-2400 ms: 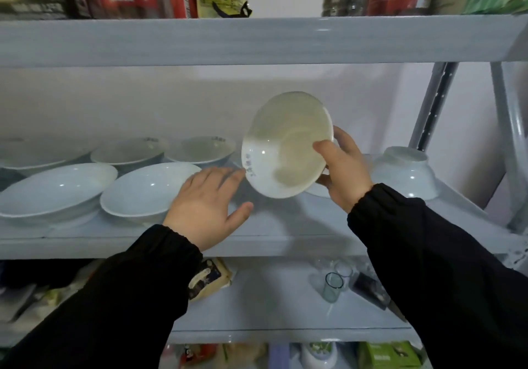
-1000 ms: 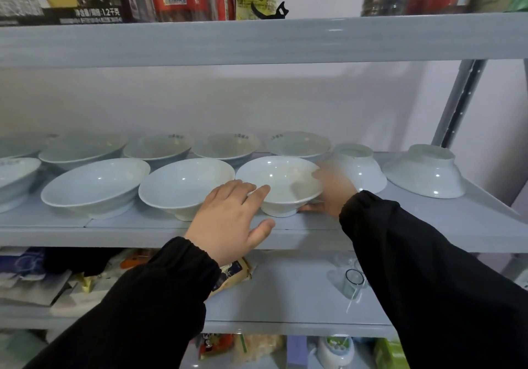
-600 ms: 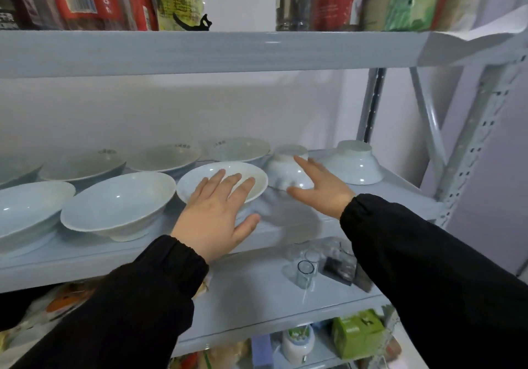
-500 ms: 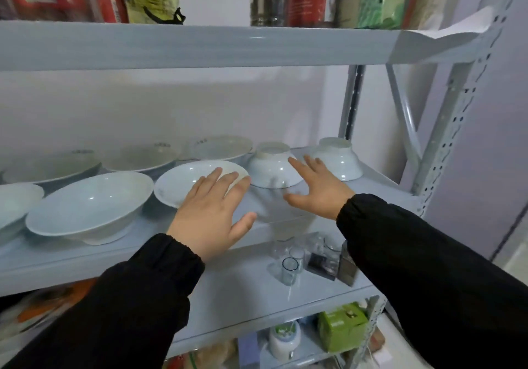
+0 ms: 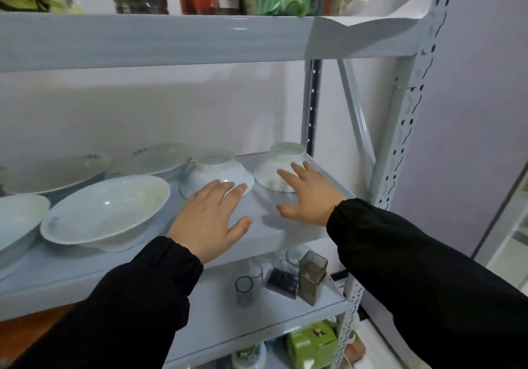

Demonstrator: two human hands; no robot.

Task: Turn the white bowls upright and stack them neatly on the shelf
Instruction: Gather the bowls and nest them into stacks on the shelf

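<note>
Two white bowls stand upside down at the right end of the grey shelf (image 5: pixel 274 234): one (image 5: pixel 217 170) in the middle, one (image 5: pixel 281 165) by the rear post. My left hand (image 5: pixel 210 217) hovers flat with straight fingers, its fingertips at the near rim of the middle upturned bowl. The straight fingers of my right hand (image 5: pixel 307 194) lie against the front of the right upturned bowl, thumb spread. Several upright white bowls fill the shelf to the left, the nearest (image 5: pixel 107 210) just left of my left hand.
The upper shelf (image 5: pixel 171 40) carries packets and bottles close overhead. Perforated metal posts (image 5: pixel 400 128) close off the right end. The lower shelf holds small glasses (image 5: pixel 244 290) and a dark square container (image 5: pixel 312 275). A green box (image 5: pixel 313 343) sits below that.
The bowl my right hand held tilted now rests upright in the front row. Both hands have moved right: the right from the middle upturned bowl to the far one, the left to the middle bowl's rim.
</note>
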